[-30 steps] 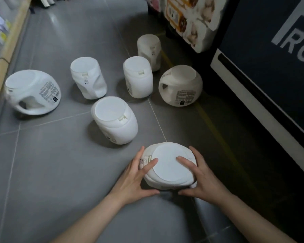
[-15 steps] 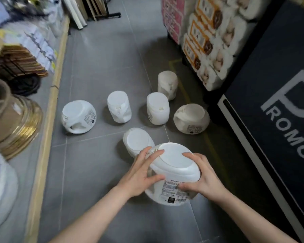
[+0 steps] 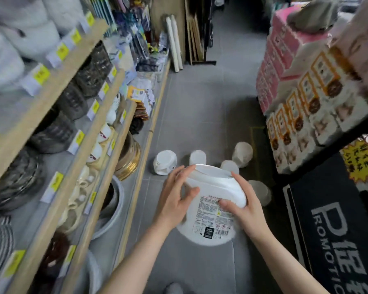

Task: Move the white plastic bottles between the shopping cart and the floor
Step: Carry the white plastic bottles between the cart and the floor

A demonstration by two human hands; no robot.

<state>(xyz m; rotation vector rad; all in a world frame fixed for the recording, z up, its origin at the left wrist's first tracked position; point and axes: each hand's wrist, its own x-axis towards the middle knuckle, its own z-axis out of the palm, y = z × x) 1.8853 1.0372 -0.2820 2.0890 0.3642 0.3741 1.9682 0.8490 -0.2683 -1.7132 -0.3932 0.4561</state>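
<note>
Large white plastic bottle (image 3: 212, 200) held off the grey tiled floor (image 3: 202, 115), label side facing camera. Left hand (image 3: 174, 200) grips its left side, right hand (image 3: 244, 206) its right, fingers (image 3: 227, 203) curled on the label. Five more white plastic bottles (image 3: 165, 162) sit on the floor beyond it. Wooden-edged shelves (image 3: 106, 132) of goods on left, stacked tissue packs (image 3: 302, 107) and black promo sign (image 3: 336, 225) on right.

A: any readable text?
B: black sign (image 3: 336, 225) on the right, white letters: big "P", then "ROMOTIO" under it, cut off at the frame edge.
A: bottle (image 3: 210, 209)?
B: label has fine print and a barcode, too small to read.
A: shelf tags (image 3: 40, 73)?
B: yellow, blurred. Starburst sign (image 3: 359, 160) unreadable too.
</note>
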